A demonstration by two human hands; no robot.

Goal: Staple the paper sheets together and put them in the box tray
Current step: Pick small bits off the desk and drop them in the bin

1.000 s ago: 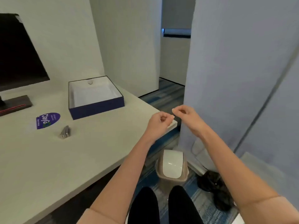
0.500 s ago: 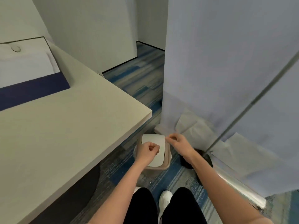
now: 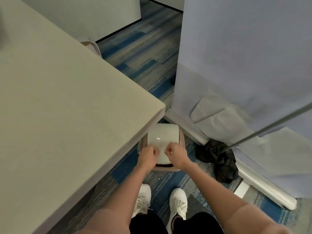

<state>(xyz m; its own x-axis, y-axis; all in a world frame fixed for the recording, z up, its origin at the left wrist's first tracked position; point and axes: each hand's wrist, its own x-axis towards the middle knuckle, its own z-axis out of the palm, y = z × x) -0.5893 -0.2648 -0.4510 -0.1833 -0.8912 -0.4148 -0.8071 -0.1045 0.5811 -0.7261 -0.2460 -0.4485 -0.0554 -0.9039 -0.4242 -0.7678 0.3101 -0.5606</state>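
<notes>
Two hands hover over one white-lidded bin (image 3: pixel 163 135) below the desk (image 3: pixel 76 98) corner: left hand (image 3: pixel 148 156) clenched, right hand (image 3: pixel 177 155) pinching fingertips, contents indiscernible. Paper sheets and box tray are out of view.

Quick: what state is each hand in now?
Left hand: closed, fingers curled, nothing visible in it.
Right hand: closed, fingers curled, nothing visible in it.

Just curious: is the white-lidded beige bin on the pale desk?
No, the white-lidded beige bin stands on the blue carpet beside the pale desk.
</notes>
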